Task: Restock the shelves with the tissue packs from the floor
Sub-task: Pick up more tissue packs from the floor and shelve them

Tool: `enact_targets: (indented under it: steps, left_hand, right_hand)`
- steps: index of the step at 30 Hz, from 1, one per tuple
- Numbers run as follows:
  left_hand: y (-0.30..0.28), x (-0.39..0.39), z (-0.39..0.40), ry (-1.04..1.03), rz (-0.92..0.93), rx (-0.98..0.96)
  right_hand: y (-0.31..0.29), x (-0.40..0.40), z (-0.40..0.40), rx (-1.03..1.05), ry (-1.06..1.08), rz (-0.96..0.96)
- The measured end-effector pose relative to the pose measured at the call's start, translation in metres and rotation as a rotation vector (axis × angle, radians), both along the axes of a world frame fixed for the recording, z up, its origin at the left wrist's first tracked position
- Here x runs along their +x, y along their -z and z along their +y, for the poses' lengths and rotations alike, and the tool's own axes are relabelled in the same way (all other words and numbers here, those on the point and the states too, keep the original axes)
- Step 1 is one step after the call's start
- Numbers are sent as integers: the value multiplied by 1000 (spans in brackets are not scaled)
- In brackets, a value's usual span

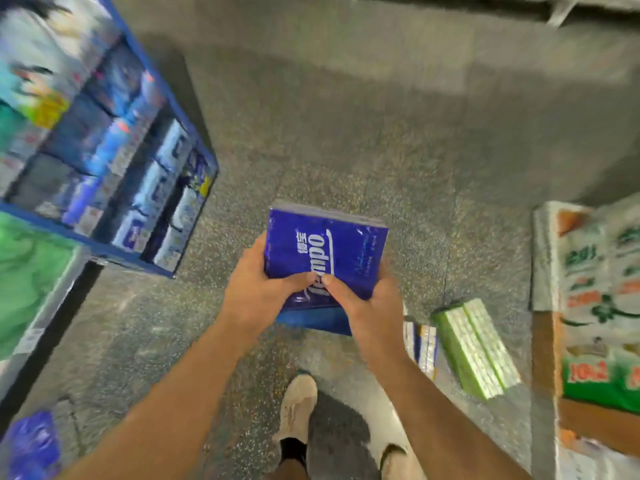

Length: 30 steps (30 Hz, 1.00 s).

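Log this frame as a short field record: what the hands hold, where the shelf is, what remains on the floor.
held item: blue tissue pack, off the floor
left hand: grips the pack's left edge, thumb on top
right hand: grips the pack's near right corner, thumb on top
shelf: blue, to the left, stocked with packs; blurred
on floor: green pack to the right, small blue-and-white pack beside it
placement: not yet done

Both forearms bare, reaching forward and converging at centre. Left hand [254, 289] and right hand [367, 299] each curled around a side of 1 pack; thumbs on top, tips nearly touching
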<state>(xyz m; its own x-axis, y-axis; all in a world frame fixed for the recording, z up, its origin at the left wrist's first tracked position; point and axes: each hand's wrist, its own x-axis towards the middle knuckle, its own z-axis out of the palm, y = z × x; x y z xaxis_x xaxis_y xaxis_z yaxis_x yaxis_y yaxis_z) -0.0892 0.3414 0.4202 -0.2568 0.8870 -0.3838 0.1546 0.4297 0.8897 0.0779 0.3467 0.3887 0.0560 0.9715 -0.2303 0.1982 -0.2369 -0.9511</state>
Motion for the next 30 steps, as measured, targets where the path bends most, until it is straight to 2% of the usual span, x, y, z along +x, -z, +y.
enact_targets:
  steps: [6,14,20,26,30]
  left_hand:
    - [-202,-32,-87,-262,163,252]
    - [-386,-111,-256,-581,402,507]
    - [-467,-206,-408,-826,629,561]
    - [-527,-308,-560,-1034,769,618]
    - [-565,-361,-628,-1108,846,662]
  right_hand:
    - [-192,-42,-27,236,-306,72]
    - [-380,-155,-140,460,-635,298]
    - [-463,-288,-261,552,-866,429]
    - [-529,-429,-396,629,-1083,569]
    - [-564,-500,-458,658,-1165,654]
